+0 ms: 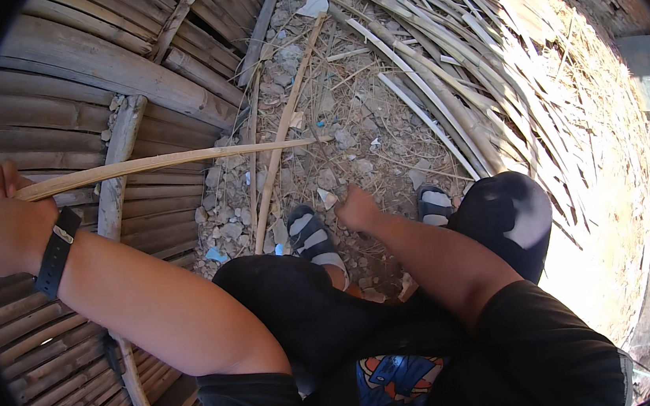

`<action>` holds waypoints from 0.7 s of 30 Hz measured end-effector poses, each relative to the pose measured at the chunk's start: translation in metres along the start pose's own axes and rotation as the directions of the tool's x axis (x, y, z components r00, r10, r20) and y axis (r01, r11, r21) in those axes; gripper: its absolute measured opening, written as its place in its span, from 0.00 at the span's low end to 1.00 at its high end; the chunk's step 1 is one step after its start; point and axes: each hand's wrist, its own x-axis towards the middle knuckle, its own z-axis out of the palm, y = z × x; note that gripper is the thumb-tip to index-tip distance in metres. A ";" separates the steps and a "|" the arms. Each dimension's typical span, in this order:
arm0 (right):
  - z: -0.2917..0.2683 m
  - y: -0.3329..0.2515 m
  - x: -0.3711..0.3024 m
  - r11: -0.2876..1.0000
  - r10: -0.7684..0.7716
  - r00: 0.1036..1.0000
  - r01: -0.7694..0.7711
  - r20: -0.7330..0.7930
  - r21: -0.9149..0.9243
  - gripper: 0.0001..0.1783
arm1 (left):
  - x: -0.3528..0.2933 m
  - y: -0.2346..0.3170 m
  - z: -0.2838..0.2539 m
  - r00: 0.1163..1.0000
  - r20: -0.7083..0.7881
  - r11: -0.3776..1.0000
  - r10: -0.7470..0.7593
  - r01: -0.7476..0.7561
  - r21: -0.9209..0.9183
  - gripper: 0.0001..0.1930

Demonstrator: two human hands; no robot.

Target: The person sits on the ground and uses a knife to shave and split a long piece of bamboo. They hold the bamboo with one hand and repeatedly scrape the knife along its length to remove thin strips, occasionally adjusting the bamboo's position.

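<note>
At the far left, a long pale bamboo strip [163, 165] is grasped at its near end by the left hand [1, 225], the fingers being curled around it; a dark wristband [58, 252] is worn on that wrist. The strip is held roughly level and runs rightward over a woven panel of flattened bamboo slats [75, 86], grey-brown, ridged and weathered, which is crossed by a rough wooden batten [117, 165]. The strip's free tip reaches out over a patch of dry rubble and small stones [325, 131], where other thin canes lie scattered. The step in hand is judged to be the drawing out or lining up of a single strip; the next move would call for a firm hold at the left end and for guidance from the other hand. Nearer the middle, striped sandals [314, 236] are seen on the ground between dark-clothed knees. The right hand [357, 207] is lowered toward the stones with its fingers closed, but whether anything is held in it cannot be told. To the far right, a loose heap of split bamboo strips [452, 55], smooth, flat and curving, is spread in bright sun.
</note>
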 end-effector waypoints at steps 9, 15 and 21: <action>-0.006 -0.051 -0.028 0.916 -0.380 0.921 0.362 0.082 0.175 0.24 | 0.007 -0.017 -0.022 0.984 0.086 0.784 0.154 -0.174 0.595 0.12; -0.006 0.003 0.015 0.970 0.198 0.972 -0.213 0.129 0.116 0.28 | 0.009 -0.014 -0.025 0.966 0.139 0.563 0.216 -0.240 0.791 0.12; -0.020 -0.049 -0.023 0.976 -0.173 0.968 0.143 0.182 0.165 0.26 | 0.012 -0.023 -0.029 0.947 0.252 0.054 0.201 -0.267 0.962 0.12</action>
